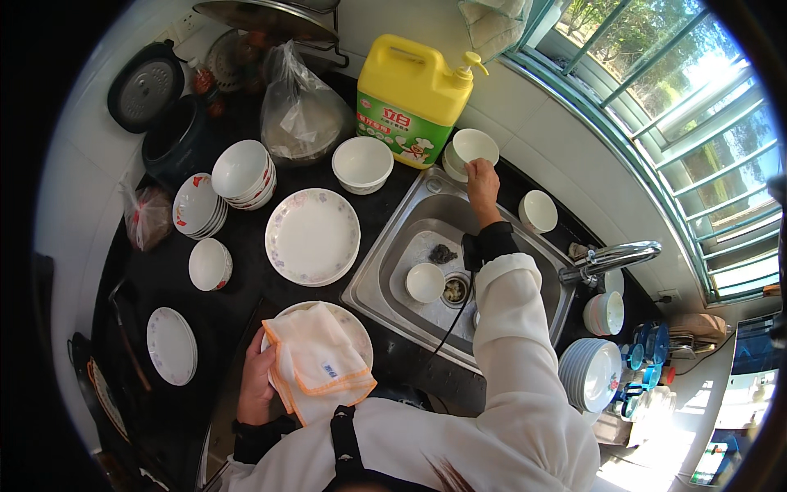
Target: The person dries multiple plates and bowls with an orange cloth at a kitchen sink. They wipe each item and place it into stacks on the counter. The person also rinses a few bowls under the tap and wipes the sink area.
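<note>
My left hand (257, 375) holds a white plate (359, 332) by its edge, with a white cloth with orange trim (320, 357) draped over it. Beyond the sink, my right hand (483, 187) grips the rim of a white bowl (476, 145), which rests on another bowl beside the yellow detergent jug (412, 92). Another white bowl (538, 211) lies to the right on the sink's back ledge. In the steel sink (399, 246) are a small white bowl (425, 283) and a dark scouring pad (442, 253). A large floral-rimmed plate (312, 237) lies on the counter left of the sink.
Stacked bowls (243, 172), a smaller bowl (209, 264) and oval-looking plates (172, 346) stand at left, near a dark rice cooker (175, 144). The chrome faucet (609, 258) arches at the sink's right. A plate stack (590, 375) and blue-tinted glassware (645, 350) stand farther right.
</note>
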The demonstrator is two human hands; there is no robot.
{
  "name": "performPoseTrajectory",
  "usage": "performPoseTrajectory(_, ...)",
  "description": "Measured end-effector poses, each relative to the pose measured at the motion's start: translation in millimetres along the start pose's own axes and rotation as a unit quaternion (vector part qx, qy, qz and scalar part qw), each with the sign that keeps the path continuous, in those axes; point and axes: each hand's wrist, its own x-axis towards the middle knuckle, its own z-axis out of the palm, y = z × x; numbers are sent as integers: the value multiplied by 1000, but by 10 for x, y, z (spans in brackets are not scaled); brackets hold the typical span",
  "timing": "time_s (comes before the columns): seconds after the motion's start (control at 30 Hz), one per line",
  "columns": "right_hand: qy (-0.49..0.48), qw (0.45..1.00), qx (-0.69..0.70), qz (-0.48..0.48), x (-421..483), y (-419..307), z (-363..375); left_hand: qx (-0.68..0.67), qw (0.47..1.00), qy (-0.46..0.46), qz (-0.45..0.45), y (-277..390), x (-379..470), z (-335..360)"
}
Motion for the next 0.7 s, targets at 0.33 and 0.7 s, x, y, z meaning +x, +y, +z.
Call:
performPoseTrajectory(0.33,1,1000,-19,7,-42,33,-41,-6,1000,-5,-1,-71,31,70)
performPoseTrajectory(0.7,-92,948,-265,154,-759,944,-1156,22,998,-47,-32,-66,117,204)
